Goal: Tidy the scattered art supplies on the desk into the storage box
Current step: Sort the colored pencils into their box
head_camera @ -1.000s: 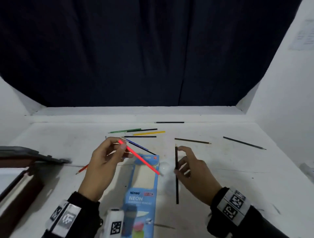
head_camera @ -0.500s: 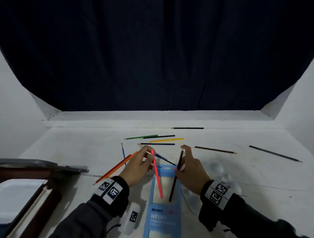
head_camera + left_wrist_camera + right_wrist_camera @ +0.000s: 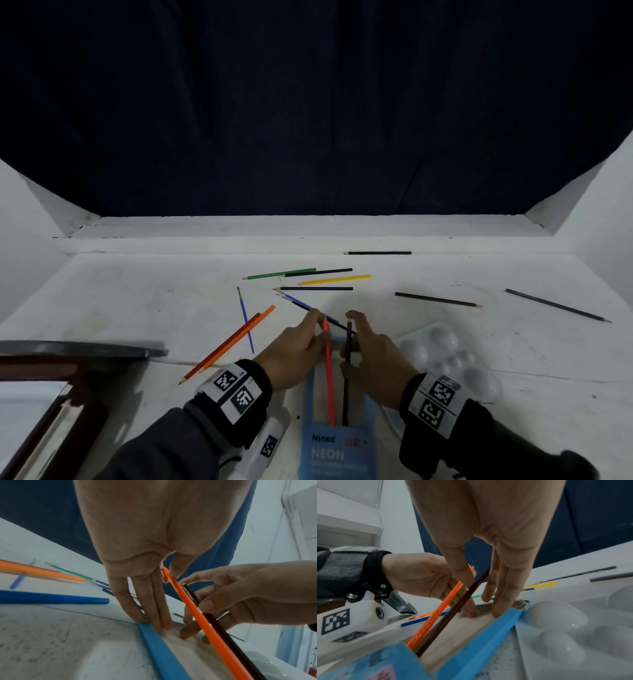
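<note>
**Two pencils entering the blue box**

Two orange pencils (image 3: 229, 346) and one blue brush (image 3: 245, 318) lie at left. The left hand (image 3: 291, 356) pinches one neon red pencil (image 3: 329, 373); the right hand (image 3: 373, 359) pinches one dark brown pencil (image 3: 346, 377). Both lower ends sit inside the blue pencil box (image 3: 337, 452). One white palette (image 3: 455, 363) lies at right.
</note>
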Tool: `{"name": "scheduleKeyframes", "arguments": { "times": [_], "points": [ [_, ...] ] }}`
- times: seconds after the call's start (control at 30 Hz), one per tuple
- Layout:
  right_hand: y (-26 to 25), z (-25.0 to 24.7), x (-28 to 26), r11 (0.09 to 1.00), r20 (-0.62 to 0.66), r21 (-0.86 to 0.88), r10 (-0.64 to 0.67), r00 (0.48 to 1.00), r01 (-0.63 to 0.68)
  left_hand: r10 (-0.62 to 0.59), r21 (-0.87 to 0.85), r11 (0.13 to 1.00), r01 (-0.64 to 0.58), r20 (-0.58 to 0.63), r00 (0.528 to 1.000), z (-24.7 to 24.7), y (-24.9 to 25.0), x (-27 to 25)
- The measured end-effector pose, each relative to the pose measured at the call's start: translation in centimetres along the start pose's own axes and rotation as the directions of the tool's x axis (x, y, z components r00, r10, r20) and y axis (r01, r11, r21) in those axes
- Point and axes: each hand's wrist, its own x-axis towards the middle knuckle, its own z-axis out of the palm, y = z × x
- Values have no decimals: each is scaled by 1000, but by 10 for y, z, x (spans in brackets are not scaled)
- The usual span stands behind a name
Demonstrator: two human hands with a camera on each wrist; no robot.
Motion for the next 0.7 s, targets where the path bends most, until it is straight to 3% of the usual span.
{"name": "scheduleKeyframes", "arguments": {
  "times": [0.1, 0.33, 0.5, 0.7],
  "points": [
    [-3, -1, 0, 999, 20, -36, 6, 1000, -5, 32, 131, 991, -30, -13, 999, 0, 0, 6],
    [-6, 0, 8, 966, 166, -246, 118, 979, -75, -128, 536, 839, 88, 38, 991, 4, -6, 34],
    [-3, 5, 10, 944, 177, -324, 130, 975, -67, -169, 591, 798, 117, 34, 985, 1, -10, 28],
    [-4, 8, 12, 908, 221, -419, 96, 971, 5, -63, 661, 750, -21, 103, 993, 0, -8, -13]
  ]
}}
